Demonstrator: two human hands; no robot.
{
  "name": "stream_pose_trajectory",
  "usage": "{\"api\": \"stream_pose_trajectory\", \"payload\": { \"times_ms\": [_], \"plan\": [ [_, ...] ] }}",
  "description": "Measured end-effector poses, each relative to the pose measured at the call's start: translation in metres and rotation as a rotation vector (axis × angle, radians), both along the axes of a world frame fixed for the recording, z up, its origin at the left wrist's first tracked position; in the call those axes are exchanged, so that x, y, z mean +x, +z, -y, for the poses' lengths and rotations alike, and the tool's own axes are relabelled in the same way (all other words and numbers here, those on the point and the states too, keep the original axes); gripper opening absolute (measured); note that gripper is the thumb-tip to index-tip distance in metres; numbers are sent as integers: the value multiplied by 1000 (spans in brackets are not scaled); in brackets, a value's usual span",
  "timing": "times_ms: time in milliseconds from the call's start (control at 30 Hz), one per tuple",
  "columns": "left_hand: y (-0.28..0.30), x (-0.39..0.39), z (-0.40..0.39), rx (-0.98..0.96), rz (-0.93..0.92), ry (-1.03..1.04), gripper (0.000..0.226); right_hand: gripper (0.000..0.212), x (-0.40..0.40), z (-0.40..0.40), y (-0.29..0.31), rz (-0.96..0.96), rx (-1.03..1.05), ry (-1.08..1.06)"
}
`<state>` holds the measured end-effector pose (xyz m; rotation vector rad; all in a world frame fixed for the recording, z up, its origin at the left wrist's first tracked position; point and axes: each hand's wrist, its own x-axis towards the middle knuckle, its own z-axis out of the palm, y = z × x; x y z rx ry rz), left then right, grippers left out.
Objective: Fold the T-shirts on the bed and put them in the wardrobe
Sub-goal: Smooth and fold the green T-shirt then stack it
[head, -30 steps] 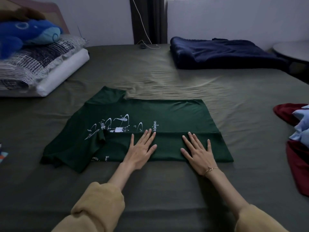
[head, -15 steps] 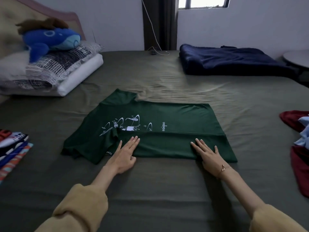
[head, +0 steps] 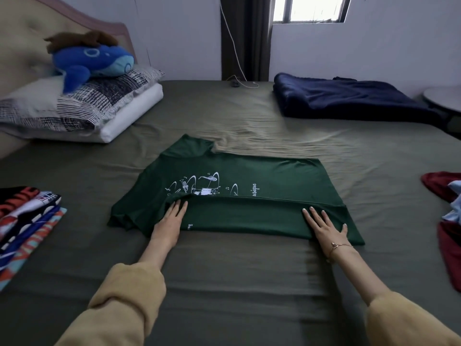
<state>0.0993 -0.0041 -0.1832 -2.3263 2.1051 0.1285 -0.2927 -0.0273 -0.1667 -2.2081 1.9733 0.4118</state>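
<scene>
shirt: green shirt lay on bed, near side folded over.
change: hands slid apart along fold since a second ago.
hands: left, right flat, gripping nothing.
meaning: fold smoothed; far side next.

The T-shirt was dark green with a white print. The bed sheet was olive. Far right lay a navy blanket; far left, a blue plush whale on a black-and-white striped pillow. Sleeves were mustard yellow. Near left, a stack of shirts showed red, white and blue patterns.
</scene>
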Motion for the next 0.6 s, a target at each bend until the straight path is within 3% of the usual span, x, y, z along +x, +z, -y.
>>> {"api": "stream_pose_trajectory", "payload": {
  "times_ms": [433, 600],
  "plan": [
    [13, -13, -71, 203, -38, -22, 87, 91, -22, -74, 0, -8, 57, -18],
    [11, -25, -115, 168, -28, -6, 89, 92, -34, -116, 3, -22, 71, -14]
  ]
}}
